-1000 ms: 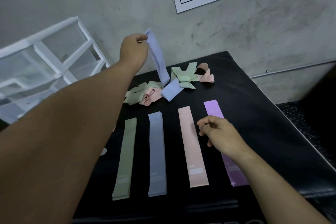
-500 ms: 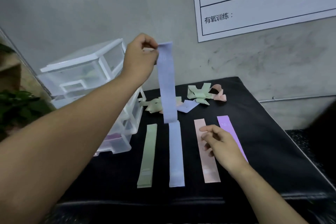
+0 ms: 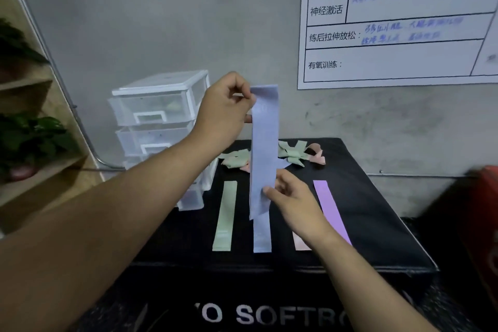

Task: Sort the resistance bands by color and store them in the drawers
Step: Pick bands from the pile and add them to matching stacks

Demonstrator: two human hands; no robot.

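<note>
1. Black surface [image 3: 377,224]: I see four flat bands in a row, namely green band [image 3: 225,215], flat blue band [image 3: 262,234], pink band [image 3: 300,244] and purple band [image 3: 330,207]; tangled pile [image 3: 293,155] behind.
2. White drawer unit [image 3: 159,105]: at the surface's left.
3. Hanging blue band [image 3: 264,148]: upright above the flat blue one.
4. Left hand [image 3: 223,113]: grip pinches its top.
5. Right hand [image 3: 293,197]: grip pinches its lower edge.

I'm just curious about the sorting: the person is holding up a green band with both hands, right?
Not quite: in the head view the held band is blue, not green. The left hand pinches its top, the right hand its lower part.
</note>
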